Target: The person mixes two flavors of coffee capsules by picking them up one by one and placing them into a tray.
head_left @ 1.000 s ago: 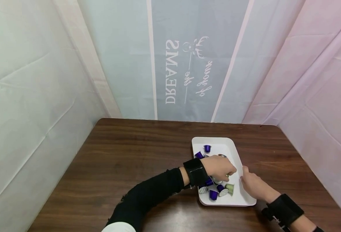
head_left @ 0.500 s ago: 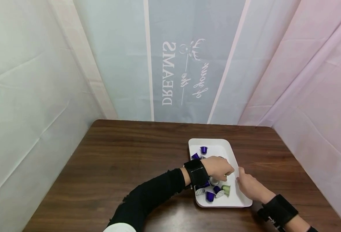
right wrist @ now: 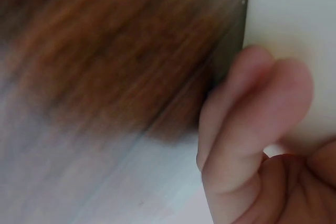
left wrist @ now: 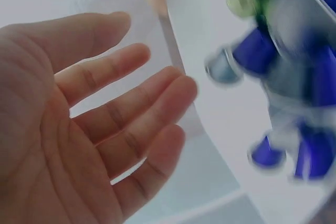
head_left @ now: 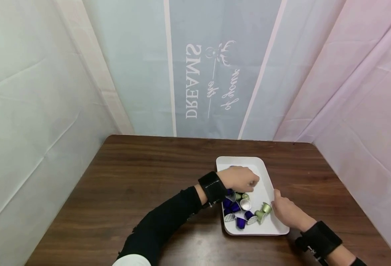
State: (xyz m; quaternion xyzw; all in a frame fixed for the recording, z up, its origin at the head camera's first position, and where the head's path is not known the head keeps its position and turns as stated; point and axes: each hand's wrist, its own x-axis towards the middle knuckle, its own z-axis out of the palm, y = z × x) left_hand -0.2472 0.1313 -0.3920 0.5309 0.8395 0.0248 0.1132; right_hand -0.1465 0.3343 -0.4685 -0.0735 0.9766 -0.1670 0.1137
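Observation:
A white tray [head_left: 262, 194] holds several purple-blue coffee capsules [head_left: 240, 223] and a few green ones, mostly along its left side. Two green capsules [head_left: 266, 207] lie together near the right rim. Over the tray's far half hovers my left hand [head_left: 238, 178], hiding whatever is beneath it. In the left wrist view that hand [left wrist: 105, 119] has its fingers slightly bent and apart, nothing between them, with blurred capsules [left wrist: 257, 51] off to the right. My right hand [head_left: 290, 211] grips the tray's right rim; its curled fingers [right wrist: 283, 93] show in the right wrist view.
The tray stands on the right part of a brown wooden table [head_left: 142, 181]. Pale curtains [head_left: 49, 92] enclose the table at the sides, and a printed grey-blue cloth [head_left: 212, 22] hangs behind it.
My left hand has moved left and toward the tray's far end. A second green capsule now lies beside the one near the right rim. My right hand keeps its grip on the tray.

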